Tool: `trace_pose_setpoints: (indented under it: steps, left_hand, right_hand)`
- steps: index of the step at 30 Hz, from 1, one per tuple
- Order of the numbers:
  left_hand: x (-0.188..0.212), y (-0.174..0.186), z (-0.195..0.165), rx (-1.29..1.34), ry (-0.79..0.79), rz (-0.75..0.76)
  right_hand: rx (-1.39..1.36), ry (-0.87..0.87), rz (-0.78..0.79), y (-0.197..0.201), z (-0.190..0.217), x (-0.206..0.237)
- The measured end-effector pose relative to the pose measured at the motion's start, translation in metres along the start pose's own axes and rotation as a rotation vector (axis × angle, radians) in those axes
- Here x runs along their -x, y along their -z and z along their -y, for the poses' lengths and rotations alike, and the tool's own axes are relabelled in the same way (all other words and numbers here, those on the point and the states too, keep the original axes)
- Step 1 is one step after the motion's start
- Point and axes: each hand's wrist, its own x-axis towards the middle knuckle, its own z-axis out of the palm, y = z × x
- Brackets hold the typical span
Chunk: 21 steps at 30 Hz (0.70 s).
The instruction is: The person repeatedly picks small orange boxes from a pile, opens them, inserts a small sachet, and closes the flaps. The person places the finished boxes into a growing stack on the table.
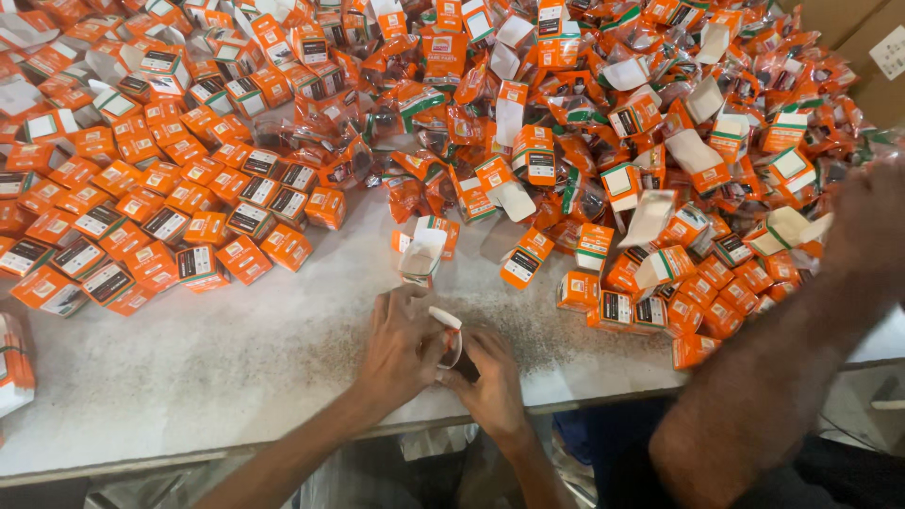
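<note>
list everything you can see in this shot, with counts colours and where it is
closed small boxes: too many to count, orange with white and dark labels, laid close together over the table's left side
open boxes and clear packets: a heap too large to count, orange, green and white, flaps up, top centre to right
open box: one, orange and white, upright just beyond the hands
box in hand: one, orange and white, held between both hands
table: one, speckled grey-white, bare patch at the near edge
another person's arm: one, reaching in from the right
left hand: on the box
right hand: on the box
</note>
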Motion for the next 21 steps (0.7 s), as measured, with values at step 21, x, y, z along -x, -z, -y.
trace_pose_setpoints:
  steps: [21]
  left_hand:
    - [-0.008,0.002,0.05,1.206,0.589,0.441]
  right_hand:
    - [0.188,0.22,-0.059,-0.006,0.007,0.007]
